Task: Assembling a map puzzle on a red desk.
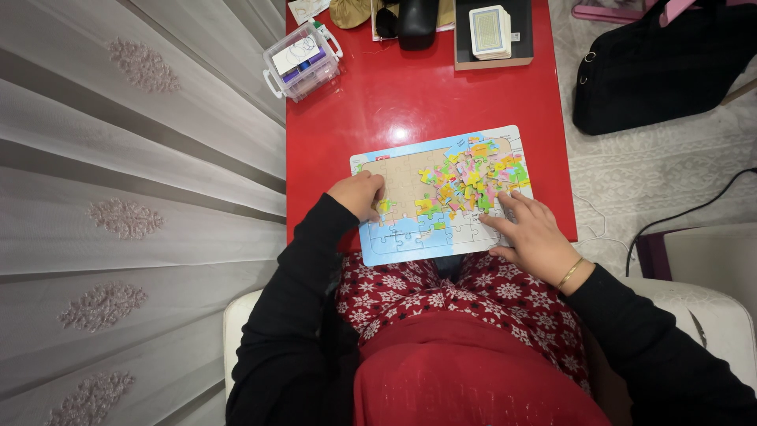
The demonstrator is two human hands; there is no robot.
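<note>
Your left hand (pixel 359 195) is curled over the left part of the puzzle board (pixel 441 197), fingertips pinched on a small yellow-green piece (pixel 385 207) against the tan area. Call that grip closed on the piece. Your right hand (pixel 530 233) lies flat and open on the board's lower right corner, holding nothing, just pinning the board to the red desk (pixel 410 102). Loose coloured pieces (pixel 473 180) are heaped on the right half; the blue border looks mostly fitted. Looks like mid-placement: next move needs you to rotate the piece to match the cutout, then press it flat.
</note>
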